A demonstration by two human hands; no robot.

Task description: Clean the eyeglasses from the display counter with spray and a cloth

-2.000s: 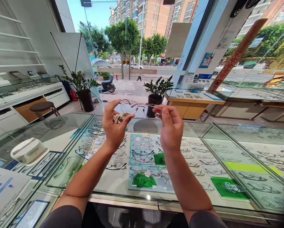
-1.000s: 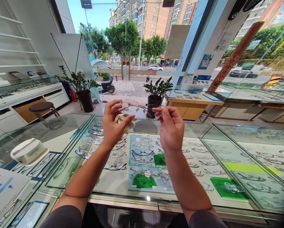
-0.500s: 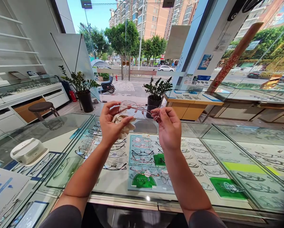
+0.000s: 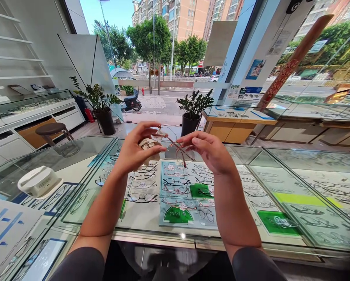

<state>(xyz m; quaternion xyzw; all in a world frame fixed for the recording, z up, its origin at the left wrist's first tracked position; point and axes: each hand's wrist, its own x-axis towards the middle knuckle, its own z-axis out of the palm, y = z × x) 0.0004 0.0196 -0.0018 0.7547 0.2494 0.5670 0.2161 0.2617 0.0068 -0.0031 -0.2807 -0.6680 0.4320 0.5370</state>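
Where it stood level, the wire-rimmed pair of eyeglasses [image 4: 175,144] now slants

Whereas half a second ago its lenses stood side by side, nearly level, the single pair of eyeglasses is now turned in the air above the glass display case [image 4: 142,218], with one lens high by the left hand [image 4: 134,150], the other lower, and both temples sloping down to the right. The left hand is curled around one cream cloth [image 4: 148,145], its index fingertip at the upper rim and its thumb stretched out below. The right hand [image 4: 217,154], earlier at the outer rim, has come in to the middle of the frame, fingers loosely bent; whether they grip or merely touch, I cannot tell.

Beneath lies one pale blue display board [image 4: 195,224]. Three large green shapes show in the case: a half-circle [image 4: 178,215], a square [image 4: 198,191] and, farther right, a rectangle [image 4: 276,223]. The display frames [image 4: 142,198], partly hidden, are too many to count surely. At the left sits one white appliance [image 4: 37,181].

Beyond are one round stool [image 4: 52,128], two potted plants [image 4: 105,121] and one red fire extinguisher [image 4: 89,115]. Outside stand one scooter [image 4: 132,103] and, farther right than before, a white car [image 4: 213,78].
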